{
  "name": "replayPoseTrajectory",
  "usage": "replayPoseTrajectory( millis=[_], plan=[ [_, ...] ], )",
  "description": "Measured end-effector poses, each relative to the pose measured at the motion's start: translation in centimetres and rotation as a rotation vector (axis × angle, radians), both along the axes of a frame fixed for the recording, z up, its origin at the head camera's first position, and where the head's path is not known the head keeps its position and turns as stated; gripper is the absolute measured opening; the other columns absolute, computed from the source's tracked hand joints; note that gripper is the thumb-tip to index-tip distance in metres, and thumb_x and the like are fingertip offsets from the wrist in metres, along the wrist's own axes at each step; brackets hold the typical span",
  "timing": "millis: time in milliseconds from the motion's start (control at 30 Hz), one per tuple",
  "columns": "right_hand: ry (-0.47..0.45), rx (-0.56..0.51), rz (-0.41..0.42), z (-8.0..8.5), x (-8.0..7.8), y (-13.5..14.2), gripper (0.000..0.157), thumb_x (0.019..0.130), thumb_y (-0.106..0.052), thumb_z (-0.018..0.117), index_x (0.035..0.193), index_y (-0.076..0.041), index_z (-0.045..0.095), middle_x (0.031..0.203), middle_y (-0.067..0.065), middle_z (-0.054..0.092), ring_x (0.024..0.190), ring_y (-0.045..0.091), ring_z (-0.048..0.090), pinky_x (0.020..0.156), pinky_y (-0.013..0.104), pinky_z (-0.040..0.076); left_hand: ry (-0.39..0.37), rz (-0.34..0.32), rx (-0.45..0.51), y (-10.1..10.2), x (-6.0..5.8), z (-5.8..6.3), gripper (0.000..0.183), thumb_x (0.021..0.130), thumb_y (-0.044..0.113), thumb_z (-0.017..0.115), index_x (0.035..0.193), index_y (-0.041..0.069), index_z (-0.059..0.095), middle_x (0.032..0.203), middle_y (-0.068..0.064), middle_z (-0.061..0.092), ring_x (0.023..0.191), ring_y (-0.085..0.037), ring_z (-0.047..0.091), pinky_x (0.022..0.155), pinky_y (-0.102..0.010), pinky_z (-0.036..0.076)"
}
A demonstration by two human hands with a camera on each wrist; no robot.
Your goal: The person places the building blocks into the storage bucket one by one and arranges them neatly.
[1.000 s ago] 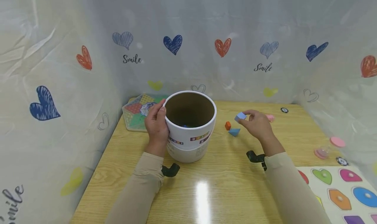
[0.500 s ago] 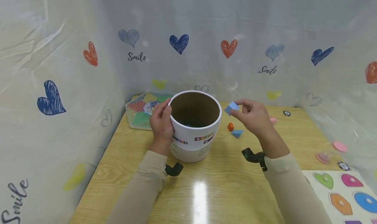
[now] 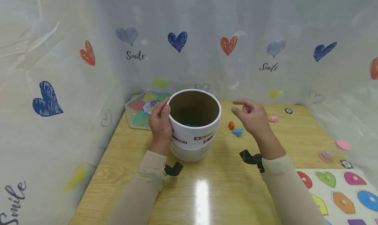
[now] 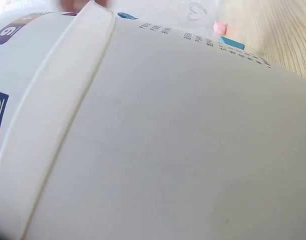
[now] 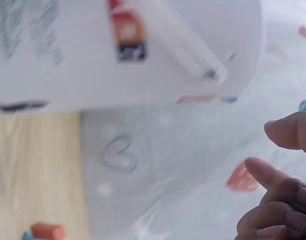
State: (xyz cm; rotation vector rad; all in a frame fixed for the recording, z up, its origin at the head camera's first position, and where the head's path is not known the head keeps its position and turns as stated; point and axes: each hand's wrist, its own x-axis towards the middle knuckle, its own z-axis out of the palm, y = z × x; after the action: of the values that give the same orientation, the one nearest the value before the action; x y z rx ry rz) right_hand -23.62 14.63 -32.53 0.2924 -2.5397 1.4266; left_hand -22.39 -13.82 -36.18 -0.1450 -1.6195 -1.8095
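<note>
A tall white bucket [image 3: 192, 139] with printed number strips stands on the table, and small coloured pieces show dimly at its bottom. My left hand [image 3: 160, 124] grips the bucket at its left side, near the rim. In the left wrist view the bucket's white wall [image 4: 167, 130] fills most of the picture. Right of the bucket, my right hand [image 3: 251, 118] is held in the air with nothing in it; thumb and index finger are apart and the other fingers bent. Below it lie an orange block [image 3: 231, 125] and a blue triangular block [image 3: 237, 132].
A colourful patterned board [image 3: 138, 111] lies behind the left hand. Toward the right are a pink figure [image 3: 273, 119], a pink hourglass [image 3: 326, 155], two round black-and-white chips [image 3: 288, 111] and a shape puzzle board [image 3: 325, 193]. A heart-printed curtain [image 3: 203, 60] surrounds the table [image 3: 177, 195].
My right hand carried a light blue block left toward the bucket and has let go of it; the block is out of sight now. The left hand keeps its hold on the bucket.
</note>
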Motion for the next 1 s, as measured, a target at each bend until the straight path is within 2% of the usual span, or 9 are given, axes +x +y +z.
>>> replayPoseTrajectory(
  millis=[100, 200, 267, 333, 433, 500, 633, 767, 1000],
  plan=[
    [-0.116, 0.133, -0.073, -4.4, -2.0, 2.7, 0.043, 0.087, -0.038, 0.064, 0.122, -0.014, 0.063, 0.053, -0.001, 0.035, 0.039, 0.014, 0.027, 0.036, 0.031, 0.028, -0.004, 0.013, -0.001, -0.2, 0.1, 0.1, 0.031, 0.092, 0.007, 0.05, 0.117, -0.004, 0.064, 0.113, -0.021, 0.061, 0.108, -0.026, 0.056, 0.091, -0.035, 0.048],
    [-0.262, 0.267, -0.106, -9.0, -3.7, 5.0, 0.054, 0.087, -0.042, 0.063, 0.13, -0.01, 0.056, 0.06, 0.002, 0.043, 0.045, 0.015, 0.033, 0.042, 0.03, 0.034, 0.002, 0.012, 0.013, -0.2, 0.1, 0.0, 0.031, 0.091, 0.006, 0.05, 0.116, -0.005, 0.064, 0.113, -0.023, 0.06, 0.109, -0.029, 0.055, 0.091, -0.034, 0.048],
    [-0.342, 0.3, -0.112, -11.0, -4.2, 6.0, 0.058, 0.087, -0.04, 0.063, 0.132, -0.007, 0.053, 0.07, 0.005, 0.051, 0.053, 0.017, 0.04, 0.049, 0.03, 0.039, 0.001, 0.013, 0.025, -0.2, 0.2, 0.0, 0.031, 0.091, 0.005, 0.05, 0.115, -0.006, 0.064, 0.114, -0.023, 0.061, 0.109, -0.029, 0.056, 0.091, -0.035, 0.047],
    [-0.396, 0.307, -0.121, -12.1, -4.3, 6.4, 0.058, 0.086, -0.039, 0.064, 0.133, -0.005, 0.052, 0.083, 0.007, 0.056, 0.064, 0.019, 0.046, 0.057, 0.03, 0.042, -0.009, 0.006, 0.042, -0.2, 0.3, 0.1, 0.031, 0.091, 0.006, 0.049, 0.116, -0.005, 0.064, 0.115, -0.022, 0.06, 0.109, -0.027, 0.056, 0.092, -0.035, 0.047],
    [-0.401, 0.289, -0.13, -12.6, -4.3, 6.7, 0.054, 0.085, -0.035, 0.065, 0.128, -0.004, 0.056, 0.092, 0.01, 0.058, 0.074, 0.023, 0.05, 0.062, 0.031, 0.043, -0.02, 0.004, 0.059, -0.1, 0.4, 0.2, 0.032, 0.091, 0.007, 0.049, 0.118, -0.005, 0.063, 0.118, -0.02, 0.061, 0.111, -0.024, 0.056, 0.093, -0.036, 0.047],
    [-0.386, 0.287, -0.139, -12.5, -4.3, 6.7, 0.05, 0.085, -0.035, 0.065, 0.125, -0.005, 0.059, 0.089, 0.01, 0.058, 0.073, 0.023, 0.05, 0.061, 0.031, 0.043, -0.028, 0.002, 0.063, -0.1, 0.5, 0.2, 0.033, 0.092, 0.008, 0.048, 0.119, -0.004, 0.063, 0.119, -0.018, 0.06, 0.111, -0.023, 0.055, 0.093, -0.036, 0.047],
    [-0.358, 0.283, -0.164, -12.0, -4.2, 6.9, 0.045, 0.085, -0.035, 0.065, 0.12, -0.007, 0.062, 0.078, 0.007, 0.052, 0.066, 0.022, 0.045, 0.055, 0.03, 0.039, -0.025, 0.002, 0.051, 0.0, 0.4, 0.2, 0.033, 0.091, 0.009, 0.048, 0.119, -0.004, 0.063, 0.119, -0.018, 0.061, 0.111, -0.023, 0.055, 0.092, -0.037, 0.047],
    [-0.311, 0.28, -0.163, -11.3, -4.3, 6.9, 0.046, 0.084, -0.035, 0.065, 0.121, -0.007, 0.061, 0.072, 0.006, 0.049, 0.056, 0.02, 0.041, 0.049, 0.03, 0.037, -0.007, -0.008, 0.051, 0.2, 0.2, 0.3, 0.033, 0.091, 0.008, 0.048, 0.119, -0.005, 0.063, 0.119, -0.019, 0.06, 0.111, -0.025, 0.055, 0.092, -0.037, 0.047],
    [-0.313, 0.272, -0.161, -10.8, -4.2, 6.8, 0.045, 0.084, -0.037, 0.065, 0.121, -0.011, 0.061, 0.073, 0.008, 0.049, 0.05, 0.019, 0.037, 0.045, 0.029, 0.034, -0.008, -0.01, 0.036, 0.5, -0.1, 0.2, 0.032, 0.091, 0.006, 0.049, 0.117, -0.006, 0.063, 0.116, -0.022, 0.06, 0.109, -0.025, 0.056, 0.091, -0.036, 0.048]
  ],
)
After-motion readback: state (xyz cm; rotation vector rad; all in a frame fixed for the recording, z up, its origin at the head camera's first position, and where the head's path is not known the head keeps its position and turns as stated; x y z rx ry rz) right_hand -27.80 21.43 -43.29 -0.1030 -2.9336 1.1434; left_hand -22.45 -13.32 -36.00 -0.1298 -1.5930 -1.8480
